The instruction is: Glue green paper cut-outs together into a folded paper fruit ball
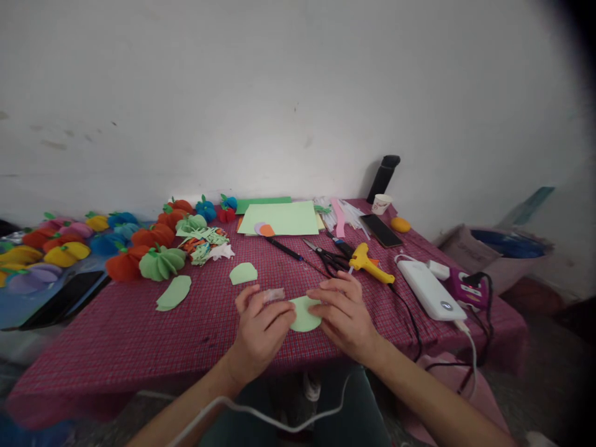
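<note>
Between my two hands is a light green paper piece (306, 315) with a rounded lower edge. My left hand (263, 326) pinches its left side, and my right hand (343, 313) grips its right side with bent fingers. Just behind the left fingers lies a small crumpled, whitish translucent scrap (274, 294). Another light green cut piece (243, 274) rests on the checked cloth beyond my left hand. Farther left is a small stack of similar green pieces (174, 293). Scissors (328, 256) and a yellow glue gun (370, 264) lie behind my right hand.
Paper pumpkins (162, 262) in several colours crowd the left, beside paper scraps (205, 244). Green sheets (279, 218) lie at the back. On the right are a phone (380, 230), a paper cup (382, 203), a black bottle (383, 179), a white power bank (431, 288) and cables.
</note>
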`<state>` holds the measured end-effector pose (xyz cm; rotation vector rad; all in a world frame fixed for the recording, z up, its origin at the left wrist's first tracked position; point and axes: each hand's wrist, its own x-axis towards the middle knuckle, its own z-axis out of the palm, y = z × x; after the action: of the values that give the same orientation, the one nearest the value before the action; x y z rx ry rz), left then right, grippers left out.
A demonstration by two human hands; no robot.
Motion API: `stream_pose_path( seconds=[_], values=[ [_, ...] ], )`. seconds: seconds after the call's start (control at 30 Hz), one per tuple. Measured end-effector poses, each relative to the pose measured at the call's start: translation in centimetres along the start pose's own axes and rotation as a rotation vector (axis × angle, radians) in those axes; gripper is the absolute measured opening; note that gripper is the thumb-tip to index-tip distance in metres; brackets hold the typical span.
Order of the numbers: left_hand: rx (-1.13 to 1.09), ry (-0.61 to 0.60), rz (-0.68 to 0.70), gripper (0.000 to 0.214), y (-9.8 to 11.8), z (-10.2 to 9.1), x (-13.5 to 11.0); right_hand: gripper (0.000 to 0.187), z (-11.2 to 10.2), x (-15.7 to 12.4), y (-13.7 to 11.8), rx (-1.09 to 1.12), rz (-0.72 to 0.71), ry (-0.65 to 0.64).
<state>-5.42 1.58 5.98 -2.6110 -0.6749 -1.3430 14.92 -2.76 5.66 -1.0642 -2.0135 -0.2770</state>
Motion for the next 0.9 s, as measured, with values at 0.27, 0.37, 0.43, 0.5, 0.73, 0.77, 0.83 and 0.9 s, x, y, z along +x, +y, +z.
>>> stream_pose_path(
  seconds=[0.27,0.37,0.43,0.5,0.73,0.77,0.83,0.9],
  values=[
    [-0.394,0.006,-0.61,0.022,0.3,1.3,0.2,0.005,1.2,0.5,-1.1,0.772,0.678,0.145],
    [-0.593,-0.037,-0.723,0.014,0.8,1.7,0.5,0.008,2.1,0.6,-1.5,1.24,1.022,0.189],
    [-0.655,-0.053,-0.758,0.014,1.3,1.9,0.6,0.011,2.4,0.7,-1.8,1.454,1.122,0.201],
    [-0.664,-0.054,-0.797,0.013,1.8,2.0,0.7,0.015,2.4,0.8,-2.2,1.591,1.177,0.195],
    [-0.594,-0.073,-0.886,0.014,2.3,1.7,0.8,0.014,2.9,0.5,-3.0,1.649,1.262,0.151],
    [-0.606,-0.089,-0.905,0.015,2.2,1.6,0.8,0.014,2.9,0.5,-3.1,1.625,1.246,0.148],
    [-0.646,-0.12,-0.951,0.017,2.0,1.5,0.8,0.013,3.0,0.3,-3.1,1.569,1.206,0.149],
    [-0.699,-0.139,-0.996,0.019,1.9,1.5,0.6,0.014,3.0,0.2,-3.0,1.498,1.183,0.154]
  ],
)
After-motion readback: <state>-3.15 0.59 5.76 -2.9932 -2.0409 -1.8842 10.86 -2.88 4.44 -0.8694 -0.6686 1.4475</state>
